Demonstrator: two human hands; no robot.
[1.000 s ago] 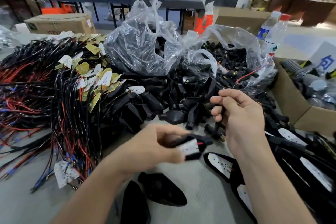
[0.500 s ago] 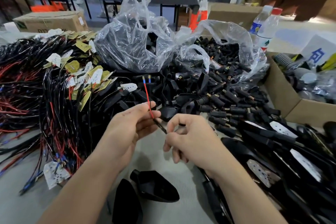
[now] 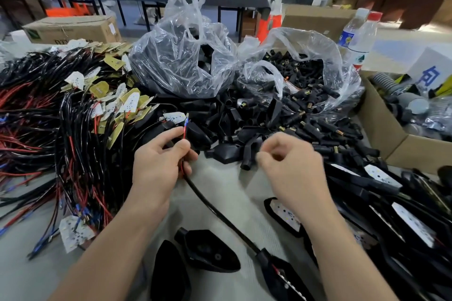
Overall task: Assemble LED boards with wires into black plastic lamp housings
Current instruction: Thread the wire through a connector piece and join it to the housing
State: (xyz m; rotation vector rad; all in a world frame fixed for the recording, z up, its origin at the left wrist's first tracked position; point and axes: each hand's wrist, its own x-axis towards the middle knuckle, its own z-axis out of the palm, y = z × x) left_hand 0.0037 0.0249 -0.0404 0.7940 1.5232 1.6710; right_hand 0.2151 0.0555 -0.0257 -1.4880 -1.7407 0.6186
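My left hand pinches the free end of a red and black wire whose blue-tipped leads stick up past my fingers. The wire's black sheath curves down to a black lamp housing at the bottom edge, with an LED board inside it. My right hand hovers to the right with curled fingers and holds nothing that I can see; it is blurred. Two empty black housings lie on the table between my forearms.
Wired LED boards are heaped on the left. Loose black housings and connectors are piled ahead, behind them two clear plastic bags. Assembled lamps lie at the right, next to a cardboard box and two water bottles.
My right hand has let go of the wire and drawn off to the right. The left hand keeps the wire end, and the housing now hangs low on the sheath.
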